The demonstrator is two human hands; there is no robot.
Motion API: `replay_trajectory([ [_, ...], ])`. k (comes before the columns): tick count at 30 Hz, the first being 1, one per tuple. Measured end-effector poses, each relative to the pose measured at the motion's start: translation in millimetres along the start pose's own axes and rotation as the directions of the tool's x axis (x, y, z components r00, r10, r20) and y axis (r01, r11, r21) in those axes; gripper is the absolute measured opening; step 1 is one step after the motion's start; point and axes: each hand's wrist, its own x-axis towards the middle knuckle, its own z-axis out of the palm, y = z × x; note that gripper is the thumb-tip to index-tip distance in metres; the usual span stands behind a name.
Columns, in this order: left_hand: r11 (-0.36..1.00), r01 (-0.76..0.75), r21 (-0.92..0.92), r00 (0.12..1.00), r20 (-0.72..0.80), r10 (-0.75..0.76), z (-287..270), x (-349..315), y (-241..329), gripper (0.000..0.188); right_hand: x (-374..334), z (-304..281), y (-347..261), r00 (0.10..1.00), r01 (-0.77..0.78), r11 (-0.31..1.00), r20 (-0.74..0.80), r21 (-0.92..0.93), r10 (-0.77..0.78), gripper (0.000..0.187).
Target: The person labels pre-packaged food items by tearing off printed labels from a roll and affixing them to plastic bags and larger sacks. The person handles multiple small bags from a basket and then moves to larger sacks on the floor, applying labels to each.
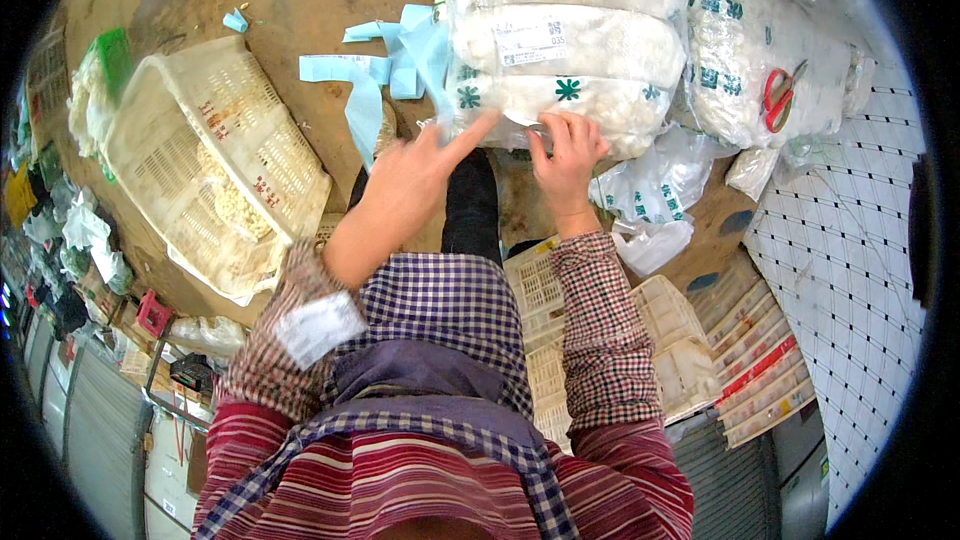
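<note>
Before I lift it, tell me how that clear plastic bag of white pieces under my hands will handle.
The plastic bag looks stuffed full, so probably heavy. Its bulging, rounded sides suggest it would sag rather than stay stiff. The glossy film under the right hand and left hand may be slippery.

One head cam, fisheye, looks straight down, close over arms + floor (300,0).

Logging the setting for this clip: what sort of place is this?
Probably a produce packing or wholesale area: stacked clear sacks of white produce, pale plastic crates on a dirt floor, and red-handled scissors lying on a sack.
</note>
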Motion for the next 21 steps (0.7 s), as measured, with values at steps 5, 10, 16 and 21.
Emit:
replay_trajectory([
  [5,0.98,-0.084,0.178,0.996,0.019,0.082,24,58,-14,0.042,1,-1,0,0.999,0.053,0.999,-0.002,0.012,-0.053,0.01],
  [10,0.979,-0.137,0.15,0.989,0.076,0.127,23,59,-28,0.037,-5,1,2,0.986,0.168,0.984,-0.01,-0.055,-0.169,0.005],
  [16,0.987,-0.141,0.082,0.987,0.084,0.134,29,53,-41,0.04,-9,-2,-8,0.986,0.167,0.986,-0.003,-0.029,-0.167,0.005],
  [21,0.986,-0.143,0.087,0.986,0.102,0.134,29,53,-46,0.047,-1,-8,-18,0.997,-0.013,0.994,0.081,0.111,0.004,0.008],
])
